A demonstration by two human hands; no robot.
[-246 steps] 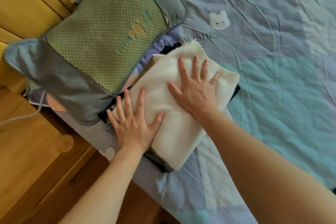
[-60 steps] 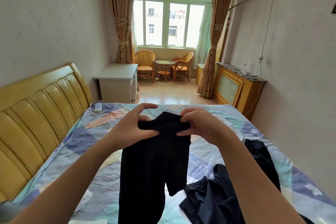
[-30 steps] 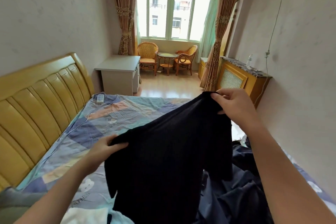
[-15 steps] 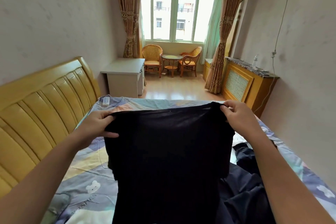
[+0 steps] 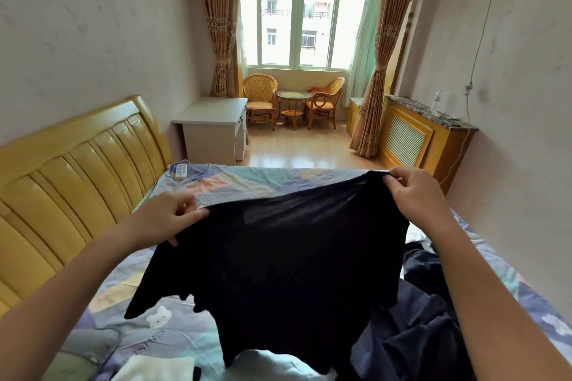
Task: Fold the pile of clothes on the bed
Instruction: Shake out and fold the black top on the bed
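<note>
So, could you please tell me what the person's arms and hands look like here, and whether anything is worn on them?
Both forearms are bare as far as the frame shows, with no sleeves in view. The left hand and right hand wear no gloves, and no watch, bracelet or ring is visible on either wrist or on the fingers that show.

Navy clothes (image 5: 418, 334) partly behind black garment (image 5: 278, 272), cut off at btm edge

Daylit window (image 5: 298, 26) with curtains (image 5: 218, 22), wicker chairs (image 5: 259, 96), white desk (image 5: 213, 128), wooden floor (image 5: 297, 148).
</note>
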